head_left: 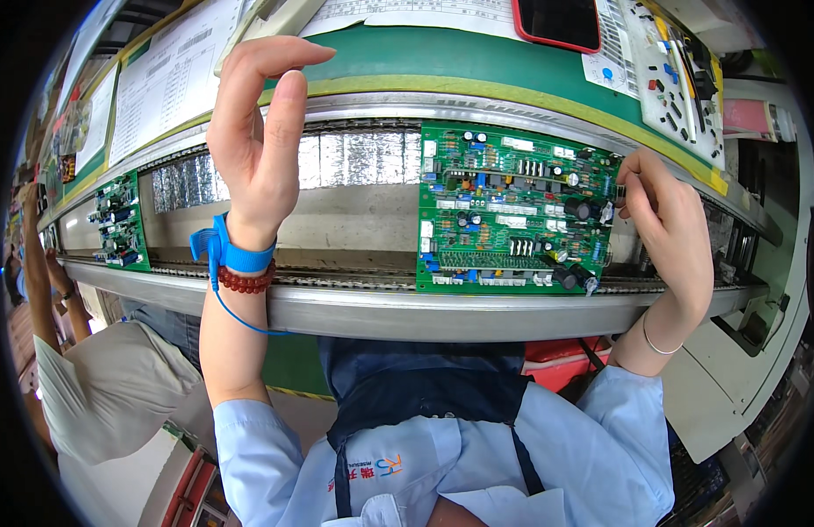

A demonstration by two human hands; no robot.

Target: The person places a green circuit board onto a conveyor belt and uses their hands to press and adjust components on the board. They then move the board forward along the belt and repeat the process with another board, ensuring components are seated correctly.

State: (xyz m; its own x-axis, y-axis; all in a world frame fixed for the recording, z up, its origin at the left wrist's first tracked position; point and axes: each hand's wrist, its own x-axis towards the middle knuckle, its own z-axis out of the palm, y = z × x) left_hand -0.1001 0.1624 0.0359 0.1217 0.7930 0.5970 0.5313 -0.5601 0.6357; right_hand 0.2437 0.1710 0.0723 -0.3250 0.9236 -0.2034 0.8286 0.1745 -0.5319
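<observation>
A green circuit board [486, 215], crowded with capacitors, white connectors and other small parts, lies across the two rails of a conveyor, right of centre. At the board's right edge is my right hand [666, 215], thumb and fingertips pinched together. Whatever they grip there is too small and too covered to name. My left hand [258, 140] hovers over the conveyor to the left of the board, apart from it. Its thumb and index finger are stretched out with a gap between them, holding nothing. A blue wrist strap [244, 255] with a thin cord circles my left wrist.
Another populated board [119, 224] sits farther left on the conveyor [372, 312]. Beyond the far rail, a green mat [425, 57] carries paper sheets [174, 79], a red-edged phone [558, 22] and a white board of loose small parts [679, 97]. A co-worker [117, 386] is at the left.
</observation>
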